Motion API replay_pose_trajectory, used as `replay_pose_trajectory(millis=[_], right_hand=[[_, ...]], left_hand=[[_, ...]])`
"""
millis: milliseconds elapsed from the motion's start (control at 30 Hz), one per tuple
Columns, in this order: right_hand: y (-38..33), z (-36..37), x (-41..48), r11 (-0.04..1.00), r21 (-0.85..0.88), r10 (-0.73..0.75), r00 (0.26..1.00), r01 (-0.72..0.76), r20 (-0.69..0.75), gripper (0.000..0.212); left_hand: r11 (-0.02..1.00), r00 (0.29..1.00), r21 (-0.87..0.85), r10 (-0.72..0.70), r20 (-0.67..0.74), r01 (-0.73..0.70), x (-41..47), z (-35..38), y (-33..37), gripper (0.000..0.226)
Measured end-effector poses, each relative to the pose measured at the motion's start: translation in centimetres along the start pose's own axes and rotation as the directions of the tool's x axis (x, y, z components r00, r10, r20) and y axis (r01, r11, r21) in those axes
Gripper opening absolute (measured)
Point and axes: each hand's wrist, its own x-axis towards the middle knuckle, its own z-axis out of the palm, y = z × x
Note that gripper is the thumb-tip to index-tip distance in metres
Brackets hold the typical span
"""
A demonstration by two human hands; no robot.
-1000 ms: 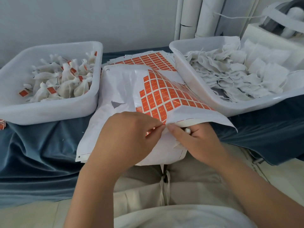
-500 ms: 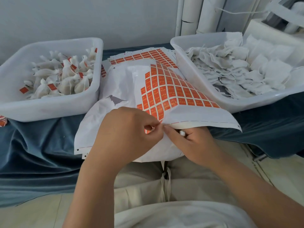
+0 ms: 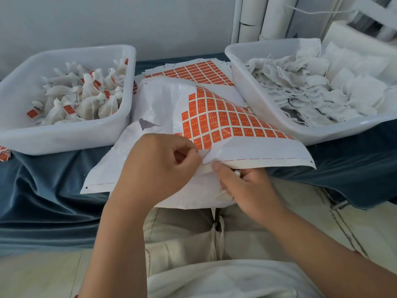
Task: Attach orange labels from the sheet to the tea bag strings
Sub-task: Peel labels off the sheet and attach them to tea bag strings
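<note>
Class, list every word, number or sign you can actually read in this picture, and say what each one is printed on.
None can be read.
Orange labels on the label sheet: small pale print, too blurred to read.
Labels on the tea bags in the left tub: too small to read.

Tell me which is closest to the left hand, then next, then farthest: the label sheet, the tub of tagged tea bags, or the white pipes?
1. Label sheet: touching the left hand.
2. Tub of tagged tea bags: left, behind.
3. White pipes: far back, right.
</note>
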Motion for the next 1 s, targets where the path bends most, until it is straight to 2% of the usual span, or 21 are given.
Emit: replay_pose_trajectory(millis=[133, 200, 267, 367, 467, 500, 600, 700, 767, 833, 900, 933, 1000], right_hand=[[0.4, 0.0, 0.1, 0.999, 0.011, 0.041, 0.999, -0.041, 0.008, 0.042], [0.2, 0.1, 0.2, 0.999, 0.009, 0.054, 0.999, -0.054, 0.002, 0.049], [0.3, -0.1, 0.4, 0.997, 0.035, 0.068, 0.998, -0.068, 0.001, 0.047], [0.6, -0.2, 0.5, 0.992, 0.040, 0.120, 0.992, -0.119, -0.034, 0.052], [1.3, 0.5, 0.2, 0.949, 0.099, 0.311, 0.937, -0.299, -0.155, 0.047], [1.4, 1.0, 0.1, 0.918, 0.115, 0.394, 0.907, -0.380, -0.148, 0.043], [1.1, 2.9, -0.9, 0.821, -0.066, 0.570, 0.821, -0.567, 0.031, 0.044], [-0.8, 4.9, -2.2, 0.741, -0.105, 0.657, 0.684, -0.664, 0.316, 0.035], [-1.8, 5.0, -2.7, 0.808, -0.056, 0.547, 0.711, -0.587, 0.441, 0.028], [-3.0, 3.9, -2.7, 0.891, 0.014, 0.397, 0.793, -0.453, 0.462, 0.030], [-4.1, 2.5, -2.2, 0.945, 0.092, 0.253, 0.883, -0.313, 0.396, 0.033], [-4.5, 1.8, -1.9, 0.978, 0.070, 0.159, 0.923, -0.195, 0.349, 0.034], [-5.0, 0.6, -1.2, 0.995, -0.080, -0.041, 0.963, 0.065, 0.267, 0.029]], left_hand=[[0.999, 0.994, 0.021, 0.024, 0.104, -0.026, 0.2, 0.1, -0.6, 0.027], [1.000, 0.995, -0.004, 0.029, 0.098, -0.029, 0.3, 0.2, -0.9, 0.016], [0.996, 0.999, -0.086, -0.009, 0.053, 0.013, 0.3, 0.1, -1.1, 0.008], [0.965, 0.990, -0.226, -0.140, -0.022, 0.131, 0.6, -0.3, -1.4, 0.011], [0.859, 0.956, -0.473, -0.274, -0.100, 0.197, 1.0, -0.8, -1.5, 0.013], [0.821, 0.948, -0.531, -0.305, -0.096, 0.211, 1.1, -0.7, -1.4, 0.013], [0.733, 0.921, -0.608, -0.388, -0.004, 0.306, 1.3, 0.7, -1.4, 0.014], [0.760, 0.907, -0.515, -0.409, 0.097, 0.398, 1.4, 2.7, -2.0, 0.018], [0.757, 0.902, -0.502, -0.413, 0.129, 0.418, 1.5, 3.4, -2.2, 0.018], [0.722, 0.902, -0.562, -0.417, 0.113, 0.404, 1.5, 3.6, -2.4, 0.018], [0.708, 0.916, -0.610, -0.393, 0.081, 0.357, 1.5, 3.4, -2.1, 0.017], [0.712, 0.925, -0.619, -0.374, 0.065, 0.331, 1.4, 3.3, -1.9, 0.017], [0.729, 0.938, -0.617, -0.343, 0.045, 0.296, 1.1, 3.2, -1.3, 0.017]])
